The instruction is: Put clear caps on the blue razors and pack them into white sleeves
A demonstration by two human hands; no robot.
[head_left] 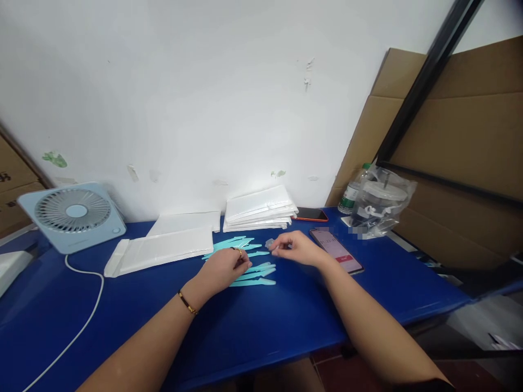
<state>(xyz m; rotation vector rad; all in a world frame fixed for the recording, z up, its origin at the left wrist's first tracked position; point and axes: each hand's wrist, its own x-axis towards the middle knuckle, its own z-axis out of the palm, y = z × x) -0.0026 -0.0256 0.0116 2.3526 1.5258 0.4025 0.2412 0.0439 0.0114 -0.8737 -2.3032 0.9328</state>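
Several slim turquoise sticks, shaped like eyebrow razors, lie in a loose spread on the blue table. Over the middle of them is my left hand, its fingers curled and thumb drawn in; what it holds, if anything, is hidden. My right hand is just right of the sticks, thumb and forefinger pinched together. At those fingertips is a small clear plastic piece, its exact kind too small to tell.
White padded envelopes lie left of the sticks, with another stack of envelopes behind. A lit phone and a second phone are at right. Further out stand a blue fan, a bottle and a bagged cup.
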